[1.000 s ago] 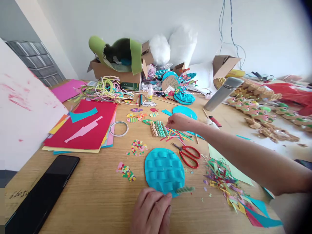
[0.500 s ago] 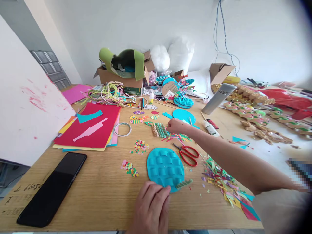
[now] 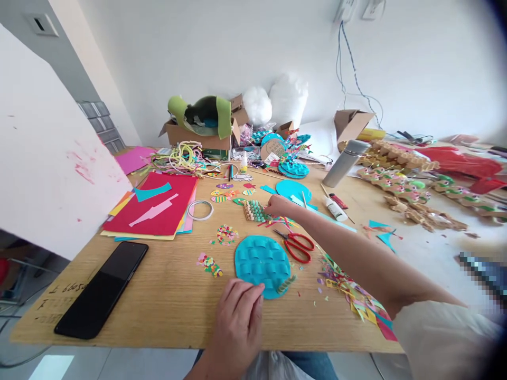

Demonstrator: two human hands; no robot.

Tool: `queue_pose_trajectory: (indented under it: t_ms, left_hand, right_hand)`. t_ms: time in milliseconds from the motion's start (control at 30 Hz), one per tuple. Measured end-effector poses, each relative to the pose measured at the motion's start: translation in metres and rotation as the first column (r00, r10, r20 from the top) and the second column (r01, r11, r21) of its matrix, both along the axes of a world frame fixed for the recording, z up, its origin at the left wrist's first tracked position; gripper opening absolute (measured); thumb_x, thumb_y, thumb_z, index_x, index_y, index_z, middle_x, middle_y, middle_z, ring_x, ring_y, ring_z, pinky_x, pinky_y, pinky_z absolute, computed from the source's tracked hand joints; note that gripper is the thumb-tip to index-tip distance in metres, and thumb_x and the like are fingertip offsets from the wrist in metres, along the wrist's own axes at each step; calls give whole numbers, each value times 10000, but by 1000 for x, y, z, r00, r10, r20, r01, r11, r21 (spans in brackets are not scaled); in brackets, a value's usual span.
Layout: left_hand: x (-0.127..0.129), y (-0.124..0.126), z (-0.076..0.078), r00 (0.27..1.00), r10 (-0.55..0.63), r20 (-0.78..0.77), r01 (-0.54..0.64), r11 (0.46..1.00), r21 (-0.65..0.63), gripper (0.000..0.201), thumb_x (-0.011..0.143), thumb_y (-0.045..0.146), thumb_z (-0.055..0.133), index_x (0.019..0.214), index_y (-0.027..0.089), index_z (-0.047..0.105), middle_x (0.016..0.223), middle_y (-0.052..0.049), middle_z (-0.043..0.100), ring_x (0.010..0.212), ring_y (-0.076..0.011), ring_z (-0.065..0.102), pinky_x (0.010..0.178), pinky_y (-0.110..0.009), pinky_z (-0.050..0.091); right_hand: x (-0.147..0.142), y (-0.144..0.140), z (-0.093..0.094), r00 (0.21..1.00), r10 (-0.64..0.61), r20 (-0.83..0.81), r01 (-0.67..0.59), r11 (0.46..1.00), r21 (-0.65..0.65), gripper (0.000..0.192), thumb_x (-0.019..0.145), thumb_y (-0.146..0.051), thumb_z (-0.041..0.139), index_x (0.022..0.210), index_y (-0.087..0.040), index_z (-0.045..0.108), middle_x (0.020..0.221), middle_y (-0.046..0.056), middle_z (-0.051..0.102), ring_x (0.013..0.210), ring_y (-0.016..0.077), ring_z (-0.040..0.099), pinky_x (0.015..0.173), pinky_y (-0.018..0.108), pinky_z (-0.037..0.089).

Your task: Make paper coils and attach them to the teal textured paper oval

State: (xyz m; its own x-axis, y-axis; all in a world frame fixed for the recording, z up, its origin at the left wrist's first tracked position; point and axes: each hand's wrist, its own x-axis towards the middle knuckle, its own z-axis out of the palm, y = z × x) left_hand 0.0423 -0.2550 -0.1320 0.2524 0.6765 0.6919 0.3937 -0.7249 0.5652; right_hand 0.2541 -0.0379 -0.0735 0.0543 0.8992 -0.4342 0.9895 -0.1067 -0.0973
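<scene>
A round blue paper disc [image 3: 261, 261] with woven, raised strips lies flat near the table's front. My left hand [image 3: 240, 311] is at its lower edge, fingers closed together and fingertips on the rim; the grip underneath is hidden. A green twisted paper piece [image 3: 285, 285] rests on the disc's lower right edge. My right hand [image 3: 277, 207] reaches forward, fingers curled, at the right end of a row of brown and green twisted paper pieces [image 3: 255, 210]. What its fingertips hold is hidden. Red-handled scissors [image 3: 299, 247] lie under my right forearm, beside the disc.
Paper dots [image 3: 226, 234] and cut-out fish [image 3: 220, 199] lie left of centre. A black phone [image 3: 103, 290] and stacked coloured paper [image 3: 154, 206] are at left. Paper scraps [image 3: 352, 290], a glue bottle [image 3: 335, 209] and a grey flask [image 3: 344, 163] stand or lie at right.
The camera view has tilted up, showing more wall and the front table edge. Both hands remain nearly in place; my right hand is still at the twisted pieces.
</scene>
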Motion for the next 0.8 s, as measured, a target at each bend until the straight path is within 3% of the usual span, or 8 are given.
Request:
queue_pose_trajectory:
  t_ms: [367, 467, 533, 600, 800]
  left_hand:
    - [1, -1, -2, 1000, -2, -7, 2, 1000, 0, 302, 868, 18, 539, 1106, 182, 626, 865, -53, 650, 826, -175, 581, 749, -311, 515]
    - [1, 0, -4, 1000, 2, 4, -2, 1000, 5, 305, 867, 14, 537, 1108, 180, 624, 859, -51, 649, 818, -169, 580, 741, -300, 511]
    - [1, 0, -4, 1000, 8, 12, -8, 1000, 14, 299, 868, 16, 536, 1102, 179, 627, 855, -49, 651, 814, -165, 583, 741, -294, 510]
    - [2, 0, -3, 1000, 19, 22, -19, 1000, 20, 286, 868, 21, 540, 1085, 179, 636, 855, -47, 656, 814, -160, 590, 745, -286, 511]
    - [1, 6, 1, 991, 55, 125, -49, 997, -57, 188, 859, 89, 586, 983, 185, 691, 846, -50, 683, 800, -156, 627, 737, -271, 517]
  right_hand:
    - [5, -4, 0, 965, -133, -224, 147, 988, 46, 340, 919, -349, 596, 1195, -150, 598, 1215, 86, 608, 1014, 225, 624, 840, 402, 544]
    - [19, -11, 5, 921, -154, -358, 200, 975, 95, 254, 904, -350, 607, 969, -111, 661, 950, 55, 669, 767, 156, 633, 652, 287, 530]
    - [27, -21, 11, 870, -149, -471, 235, 963, 129, 277, 870, -338, 622, 716, -108, 634, 673, 20, 614, 530, 93, 522, 478, 221, 410]
    - [33, -35, 19, 792, -126, -597, 261, 955, 145, 331, 830, -345, 636, 584, -139, 554, 520, -19, 510, 415, 54, 383, 402, 214, 286]
    - [27, -98, 51, 505, -44, -862, 238, 967, 90, 430, 652, -561, 713, 641, -177, 519, 511, -57, 464, 391, 37, 308, 367, 202, 190]
